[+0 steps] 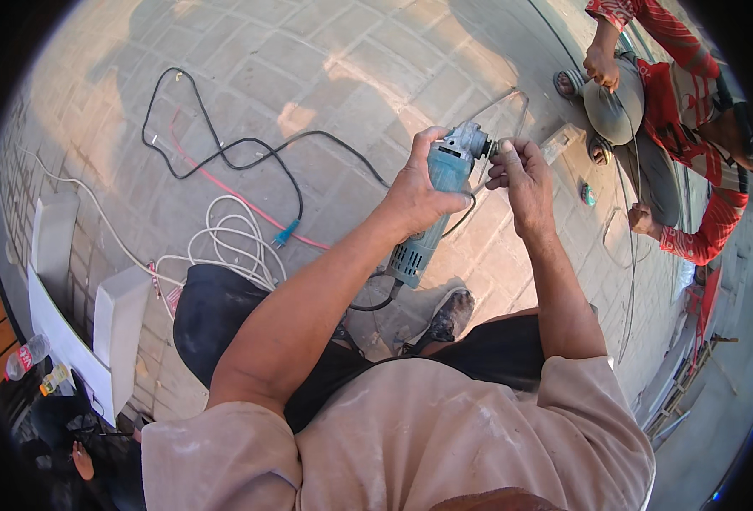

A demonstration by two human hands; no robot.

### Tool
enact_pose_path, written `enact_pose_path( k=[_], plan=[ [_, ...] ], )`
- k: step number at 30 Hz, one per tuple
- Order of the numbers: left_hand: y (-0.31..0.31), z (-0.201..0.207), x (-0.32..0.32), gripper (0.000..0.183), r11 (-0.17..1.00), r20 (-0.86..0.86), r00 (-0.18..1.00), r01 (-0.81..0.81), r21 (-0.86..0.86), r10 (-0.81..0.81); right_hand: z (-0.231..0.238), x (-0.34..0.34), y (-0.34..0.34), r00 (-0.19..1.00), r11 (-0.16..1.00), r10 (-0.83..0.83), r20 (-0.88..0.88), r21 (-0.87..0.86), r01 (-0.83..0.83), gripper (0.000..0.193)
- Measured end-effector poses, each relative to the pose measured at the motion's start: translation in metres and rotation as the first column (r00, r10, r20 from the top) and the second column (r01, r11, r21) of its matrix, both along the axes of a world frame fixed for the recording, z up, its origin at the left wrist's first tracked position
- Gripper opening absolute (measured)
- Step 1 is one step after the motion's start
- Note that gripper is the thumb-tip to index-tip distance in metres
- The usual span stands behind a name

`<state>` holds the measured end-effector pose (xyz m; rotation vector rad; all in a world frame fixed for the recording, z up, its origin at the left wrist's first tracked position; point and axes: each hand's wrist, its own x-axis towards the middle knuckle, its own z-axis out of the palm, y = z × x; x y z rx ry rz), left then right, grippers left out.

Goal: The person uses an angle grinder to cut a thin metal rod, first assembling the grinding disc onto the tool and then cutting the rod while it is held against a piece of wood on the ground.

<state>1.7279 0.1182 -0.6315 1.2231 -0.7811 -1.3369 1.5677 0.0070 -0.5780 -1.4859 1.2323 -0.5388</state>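
My left hand (416, 186) is wrapped round the teal body of an angle grinder (450, 173), whose grey metal gear head points up and to the right. No disc or guard shows on its spindle (482, 148). The thumb and fingers of my right hand (525, 183) are closed on a small dark fitting (495, 149) at the spindle's end; the fingers partly cover it. A black power cord (375, 304) leaves the grinder's rear end, between my knees.
Looped black cable with a blue plug (286, 232), a pink line (231, 194) and coiled white cable (223, 230) lie on the paving left. White panels (74, 341) and bottles (27, 356) stand far left. At right, a person in red sleeves (717, 213) crouches, holding a thin cable.
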Motion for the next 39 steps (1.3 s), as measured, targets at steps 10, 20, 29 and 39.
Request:
enact_pose_path(
  k=[10,20,29,39],
  plan=[
    [0.000,0.005,0.001,0.096,1.000,0.014,1.000,0.015,0.023,-0.016,0.003,0.006,0.005,0.987,0.990,-0.132,0.093,0.070,0.126,0.034],
    [-0.003,0.005,0.000,0.098,1.000,0.185,0.983,-0.020,0.012,0.018,-0.010,0.004,0.005,0.978,0.989,-0.136,0.159,0.082,0.124,0.025],
    [-0.002,0.002,0.004,0.097,0.999,0.327,0.944,-0.039,-0.010,0.040,-0.002,0.012,0.006,0.981,0.947,-0.162,0.110,0.298,0.123,0.020],
    [0.000,0.038,0.027,0.104,0.956,-0.336,0.940,0.144,0.257,-0.051,0.020,0.005,-0.010,0.886,0.478,0.312,-0.342,-0.750,-0.457,0.074]
  ],
)
